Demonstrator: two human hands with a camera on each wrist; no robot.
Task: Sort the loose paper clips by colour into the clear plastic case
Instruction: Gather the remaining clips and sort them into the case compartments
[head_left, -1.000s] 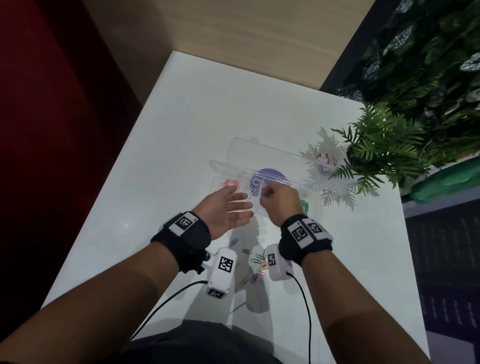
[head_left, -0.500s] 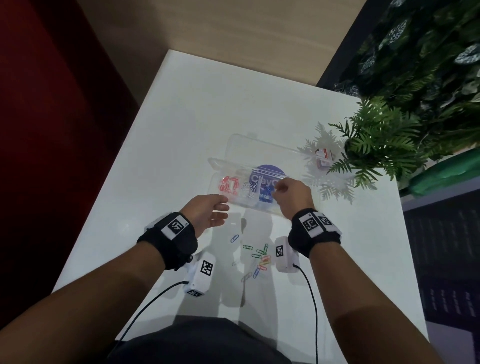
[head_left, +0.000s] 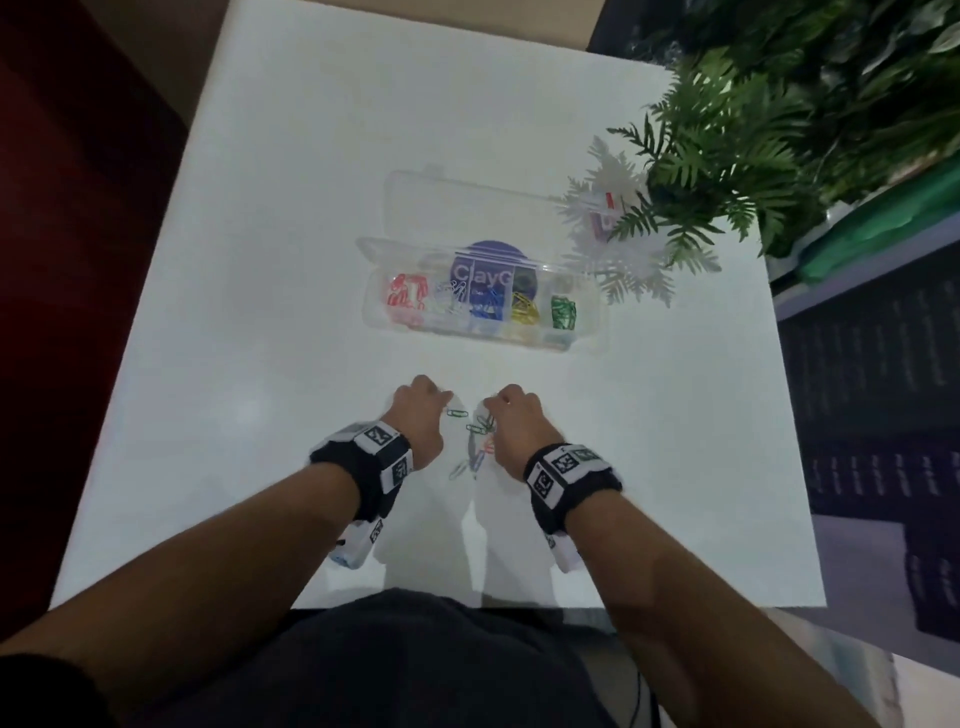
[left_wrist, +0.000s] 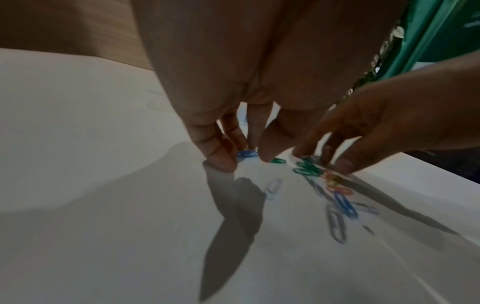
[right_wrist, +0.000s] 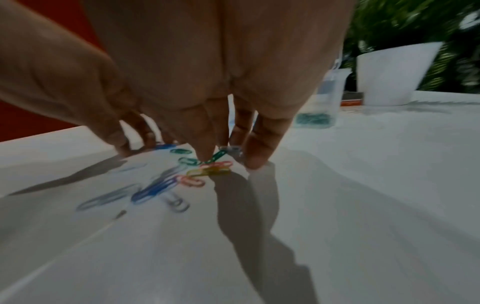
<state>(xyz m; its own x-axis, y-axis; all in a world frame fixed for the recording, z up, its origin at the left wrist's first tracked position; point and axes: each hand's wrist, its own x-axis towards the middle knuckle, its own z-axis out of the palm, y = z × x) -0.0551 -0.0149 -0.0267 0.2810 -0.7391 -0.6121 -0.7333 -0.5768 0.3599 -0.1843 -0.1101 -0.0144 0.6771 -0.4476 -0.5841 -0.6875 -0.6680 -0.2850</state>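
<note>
The clear plastic case (head_left: 375, 317) lies open mid-table, its compartments holding red (head_left: 406, 297), silver, blue (head_left: 485, 305), yellow (head_left: 523, 312) and green (head_left: 562, 313) clips. Several loose clips (head_left: 475, 449) lie in a small pile nearer me, between my hands. My left hand (head_left: 441, 404) reaches down at the pile's left edge, thumb and fingers (left_wrist: 221, 160) pinching a blue clip (left_wrist: 246, 154). On the right side, my right hand (head_left: 492, 410) has its fingertips (right_wrist: 255, 158) down on the pile, pinching a green clip (right_wrist: 218, 156) that tilts up.
A potted fern (head_left: 717, 171) in a white pot (right_wrist: 394, 72) stands at the table's far right, its fronds overhanging a small box (head_left: 605, 221) near the case. The white table (head_left: 260, 364) ends just in front of my body; a red wall lies left.
Both hands have pulled back from the case to the loose pile nearer me and closed their fingers onto clips. The head view has tipped down.
</note>
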